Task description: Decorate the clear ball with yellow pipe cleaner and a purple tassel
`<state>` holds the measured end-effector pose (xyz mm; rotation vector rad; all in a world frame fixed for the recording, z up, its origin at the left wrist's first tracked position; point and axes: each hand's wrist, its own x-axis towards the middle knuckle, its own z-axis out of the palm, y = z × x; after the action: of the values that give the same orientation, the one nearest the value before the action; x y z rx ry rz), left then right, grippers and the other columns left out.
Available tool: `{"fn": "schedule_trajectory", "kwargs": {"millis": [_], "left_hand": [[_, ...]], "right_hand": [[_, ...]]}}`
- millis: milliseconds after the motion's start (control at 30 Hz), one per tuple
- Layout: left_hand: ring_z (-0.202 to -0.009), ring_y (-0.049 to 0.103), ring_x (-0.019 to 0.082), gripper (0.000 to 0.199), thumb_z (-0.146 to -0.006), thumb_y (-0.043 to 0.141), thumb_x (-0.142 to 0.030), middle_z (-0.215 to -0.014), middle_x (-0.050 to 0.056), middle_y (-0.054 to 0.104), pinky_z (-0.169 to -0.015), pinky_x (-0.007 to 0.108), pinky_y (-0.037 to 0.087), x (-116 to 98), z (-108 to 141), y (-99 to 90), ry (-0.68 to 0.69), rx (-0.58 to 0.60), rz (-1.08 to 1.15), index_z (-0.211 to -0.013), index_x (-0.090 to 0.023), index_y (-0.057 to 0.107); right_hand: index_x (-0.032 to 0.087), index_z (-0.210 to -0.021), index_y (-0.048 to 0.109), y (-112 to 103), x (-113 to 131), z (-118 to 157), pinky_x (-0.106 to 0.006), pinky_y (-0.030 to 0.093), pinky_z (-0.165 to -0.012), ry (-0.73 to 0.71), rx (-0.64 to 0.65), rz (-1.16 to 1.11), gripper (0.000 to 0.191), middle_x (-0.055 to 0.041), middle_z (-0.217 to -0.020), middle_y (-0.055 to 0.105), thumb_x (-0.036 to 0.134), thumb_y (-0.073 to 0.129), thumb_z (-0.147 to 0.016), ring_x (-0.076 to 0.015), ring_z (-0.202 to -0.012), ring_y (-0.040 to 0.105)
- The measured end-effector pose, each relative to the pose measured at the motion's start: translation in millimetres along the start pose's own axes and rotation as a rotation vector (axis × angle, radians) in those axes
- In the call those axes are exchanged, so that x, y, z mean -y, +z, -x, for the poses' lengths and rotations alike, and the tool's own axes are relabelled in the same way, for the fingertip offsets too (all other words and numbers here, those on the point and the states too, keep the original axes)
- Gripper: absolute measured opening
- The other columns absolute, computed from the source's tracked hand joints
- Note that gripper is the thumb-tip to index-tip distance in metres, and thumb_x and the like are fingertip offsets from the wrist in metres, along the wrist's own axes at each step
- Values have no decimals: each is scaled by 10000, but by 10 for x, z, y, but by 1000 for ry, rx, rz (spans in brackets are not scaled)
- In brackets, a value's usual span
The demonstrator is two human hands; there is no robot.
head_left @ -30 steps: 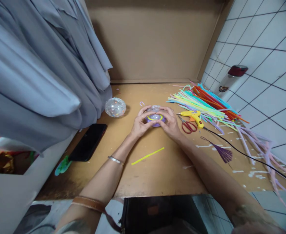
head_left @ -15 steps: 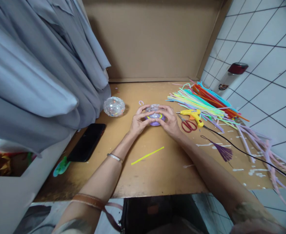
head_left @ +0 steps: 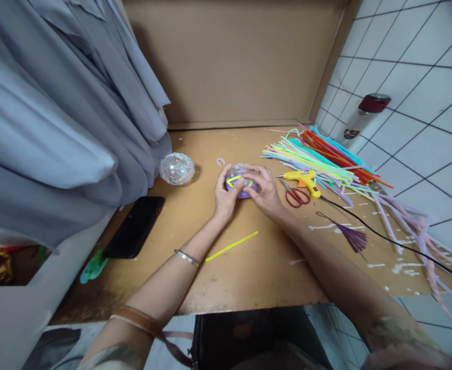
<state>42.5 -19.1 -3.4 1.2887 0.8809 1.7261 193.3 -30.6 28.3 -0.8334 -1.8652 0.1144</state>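
A clear round ball (head_left: 242, 193) with a purple lower part and a yellow strip on its face rests between my hands at the middle of the table. My left hand (head_left: 228, 194) grips its left side, the thumb pressed on the front by the yellow strip. My right hand (head_left: 265, 191) holds the right side, fingers over the top and thumb at the front. Behind my left hand lies a small pale pink hook (head_left: 221, 161). In front of my hands a yellow pipe cleaner (head_left: 232, 246) lies on the table.
Another clear ball (head_left: 177, 169) and a black phone (head_left: 134, 227) are at left. On the right are red scissors (head_left: 297, 197), a yellow glue gun (head_left: 301, 177) with a cord, colourful pipe cleaners (head_left: 326, 159), a purple tassel (head_left: 351, 236). A grey cloth (head_left: 56, 113) hangs left.
My left thumb has moved up onto the ball's front, and more of the yellow strip shows. My left fingers have shifted to the ball's left side. The view has shifted slightly.
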Motion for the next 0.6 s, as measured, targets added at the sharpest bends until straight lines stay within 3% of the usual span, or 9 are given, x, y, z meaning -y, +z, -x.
{"fn": "schedule_trajectory", "kwargs": {"millis": [200, 333, 433, 500, 600], "left_hand": [[-1309, 613, 242, 762, -742, 784, -726, -1399, 92, 603, -1106, 376, 508, 64, 32, 102, -167, -159, 96, -1303, -268, 548], [-1188, 650, 209, 791, -733, 795, -718, -1331, 83, 612, -1040, 355, 528, 66, 65, 182, -226, -142, 160, -1314, -275, 491], [-1208, 639, 228, 821, -740, 785, -728, -1345, 96, 593, -1070, 385, 513, 34, 87, 211, -236, -147, 131, -1347, -276, 467], [-1320, 580, 257, 788, -772, 757, -729, -1415, 109, 550, -1148, 421, 459, -28, 83, 167, -153, -180, 18, -1362, -282, 484], [-1484, 427, 294, 678, -821, 751, -667, -1537, 119, 457, -1252, 462, 335, -173, 45, -4, 216, -101, -284, -1347, -277, 574]], "right_hand": [[280, -1117, 736, 14, 6, 2, -509, 507, -1049, 10, -14, 24, 437, -106, -1270, 688, 648, 544, -979, -293, -1196, 642], [285, -1120, 736, 17, 2, -2, -514, 502, -1053, 11, -7, 23, 426, -106, -1270, 684, 635, 535, -986, -296, -1203, 637], [285, -1131, 740, 14, 3, -2, -522, 491, -1070, 27, 5, 10, 417, -108, -1267, 682, 621, 540, -986, -302, -1212, 629], [282, -1137, 741, 14, 0, 1, -524, 489, -1072, 30, 1, 1, 423, -109, -1268, 680, 624, 549, -981, -305, -1214, 626], [275, -1149, 739, 20, -14, 10, -523, 491, -1070, 20, -22, -10, 427, -113, -1271, 673, 620, 550, -983, -304, -1208, 625]]}}
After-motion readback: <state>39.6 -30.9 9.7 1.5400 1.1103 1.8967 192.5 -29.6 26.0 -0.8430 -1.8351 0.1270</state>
